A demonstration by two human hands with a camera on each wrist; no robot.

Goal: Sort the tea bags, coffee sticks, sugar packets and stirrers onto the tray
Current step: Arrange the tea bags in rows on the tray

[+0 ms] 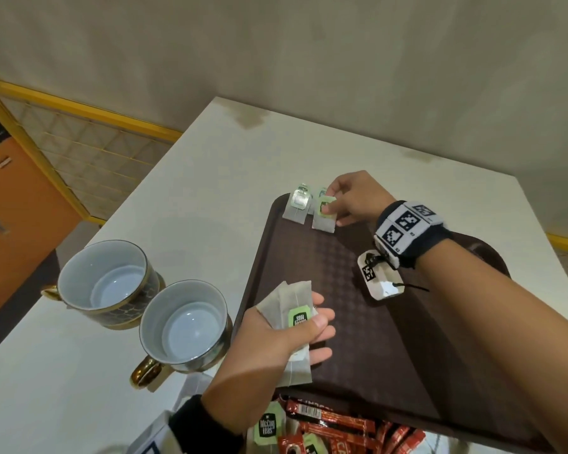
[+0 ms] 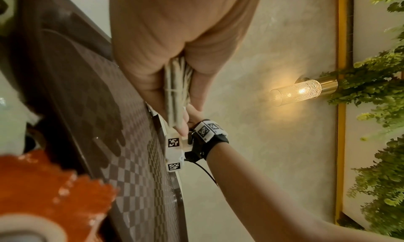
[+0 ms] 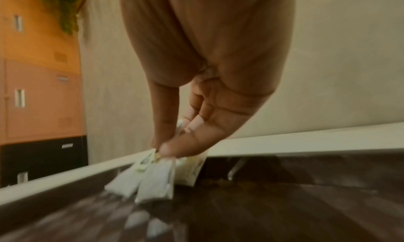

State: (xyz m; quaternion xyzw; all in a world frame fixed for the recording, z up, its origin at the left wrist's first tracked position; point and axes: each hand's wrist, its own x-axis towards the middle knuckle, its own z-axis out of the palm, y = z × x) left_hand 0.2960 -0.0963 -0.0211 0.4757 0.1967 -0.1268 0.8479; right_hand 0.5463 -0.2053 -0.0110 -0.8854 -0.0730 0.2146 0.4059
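A brown tray (image 1: 358,322) lies on the white table (image 1: 194,191). My right hand (image 1: 332,209) pinches the green tag of a tea bag (image 1: 323,221) standing at the tray's far left corner, beside two other tea bags (image 1: 296,209). In the right wrist view thumb and forefinger meet on that tea bag (image 3: 156,180) above the tray (image 3: 284,202). My left hand (image 1: 313,326) grips a bunch of tea bags (image 1: 291,304) over the tray's near left edge; the left wrist view shows the bunch of tea bags (image 2: 177,93) edge-on in my fist. Red coffee sticks (image 1: 338,424) and more green-tagged tea bags (image 1: 268,427) lie in front of the tray.
Two empty grey cups with gold handles (image 1: 107,283) (image 1: 184,326) stand left of the tray. The table's left edge drops to an orange cabinet (image 1: 10,208) and a yellow-framed panel (image 1: 89,142). A wall lamp (image 2: 304,90) and green plants (image 2: 380,159) show in the left wrist view.
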